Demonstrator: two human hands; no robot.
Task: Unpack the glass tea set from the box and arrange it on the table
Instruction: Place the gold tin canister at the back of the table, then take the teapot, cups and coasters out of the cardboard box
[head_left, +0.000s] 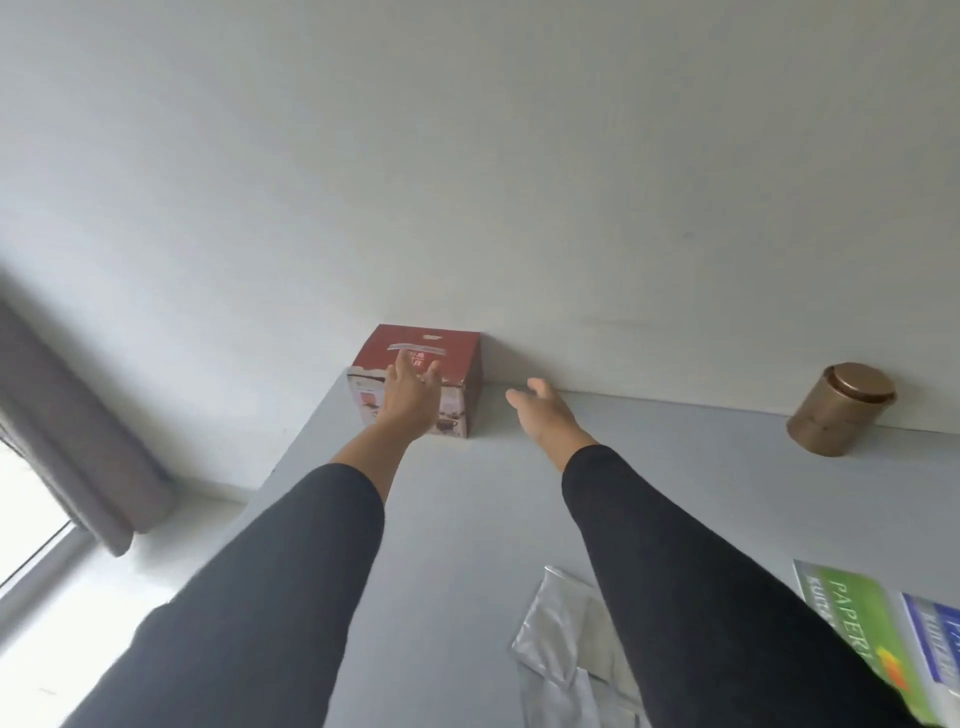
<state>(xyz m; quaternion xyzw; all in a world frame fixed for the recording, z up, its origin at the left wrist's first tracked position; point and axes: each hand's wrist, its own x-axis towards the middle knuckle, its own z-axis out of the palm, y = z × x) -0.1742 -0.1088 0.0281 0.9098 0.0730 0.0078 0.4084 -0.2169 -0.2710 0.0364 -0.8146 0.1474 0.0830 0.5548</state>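
A red box stands closed at the far left corner of the grey table, its back against the white wall, with a strip of clear tape across its top. The left hand reaches over the box's near top edge with fingers straight and spread, seemingly touching the lid. The right hand hovers open just to the right of the box, fingers relaxed and holding nothing. Both arms wear dark sleeves. A brown round tin sits along the far edge, well apart to the right. Near the front edge lie a crumpled silver bag and, at the right edge, green and blue paper packs. A grey curtain hangs at the left
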